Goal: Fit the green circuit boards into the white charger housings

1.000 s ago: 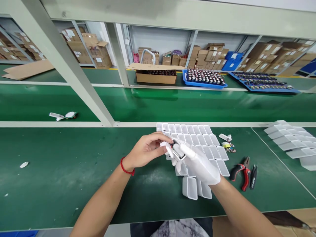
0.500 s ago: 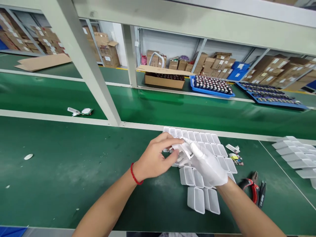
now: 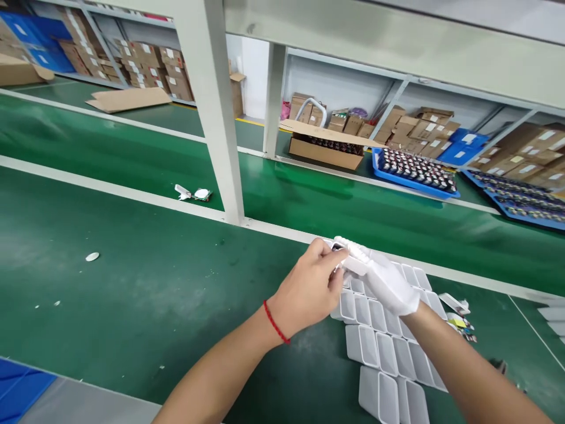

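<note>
My right hand [image 3: 391,285], in a white glove, is wrapped round a small white plastic case [image 3: 355,265] and holds it above the bench. My bare left hand [image 3: 306,288], with a red cord bracelet [image 3: 276,322] at the wrist, pinches the near end of the same case between thumb and fingers. Something dark shows at that end, mostly hidden by my fingertips. Under and beside my hands, several rows of open white plastic cases [image 3: 368,346] lie on their sides on the green bench [image 3: 145,294].
Right of the rows lie a white part [image 3: 454,304] and a small circuit board [image 3: 461,323]. A metal post [image 3: 220,118] rises from the bench's back rail. Beyond stand an open carton [image 3: 324,152] and a blue tray [image 3: 415,185] of small parts. More white cases [image 3: 554,318] sit far right.
My view has swung left, so the scene sits further right. Both hands have turned the white case, and white flaps that showed between my fingers before no longer show.
</note>
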Demonstrator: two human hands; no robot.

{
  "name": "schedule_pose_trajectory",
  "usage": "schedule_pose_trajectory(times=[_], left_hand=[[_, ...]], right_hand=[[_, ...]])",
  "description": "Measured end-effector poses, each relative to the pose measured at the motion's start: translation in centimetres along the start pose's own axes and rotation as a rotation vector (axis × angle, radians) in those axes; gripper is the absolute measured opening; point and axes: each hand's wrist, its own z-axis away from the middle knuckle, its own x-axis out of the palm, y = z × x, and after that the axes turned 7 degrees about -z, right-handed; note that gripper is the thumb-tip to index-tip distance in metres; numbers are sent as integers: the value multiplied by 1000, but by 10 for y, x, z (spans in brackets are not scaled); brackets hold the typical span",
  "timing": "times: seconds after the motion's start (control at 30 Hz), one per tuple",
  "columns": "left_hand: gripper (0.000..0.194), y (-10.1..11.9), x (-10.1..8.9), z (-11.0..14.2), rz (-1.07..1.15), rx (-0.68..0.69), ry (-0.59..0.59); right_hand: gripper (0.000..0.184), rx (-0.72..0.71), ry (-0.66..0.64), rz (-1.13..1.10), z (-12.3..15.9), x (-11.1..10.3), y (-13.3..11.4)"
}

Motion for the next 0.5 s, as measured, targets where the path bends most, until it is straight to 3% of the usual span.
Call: schedule_pose_trajectory(times=[0.13, 0.23, 0.5], left_hand=[[36, -12, -12, -5, -202, 98, -143], [38, -20, -22, -8, -262, 178, -155], [25, -28, -17, -11, -480, 134, -243]], right_hand=[[57, 27, 40, -13, -17, 4, 2], [68, 24, 49, -39, -23, 7, 0], [59, 57, 21, -113, -51, 7, 1]])
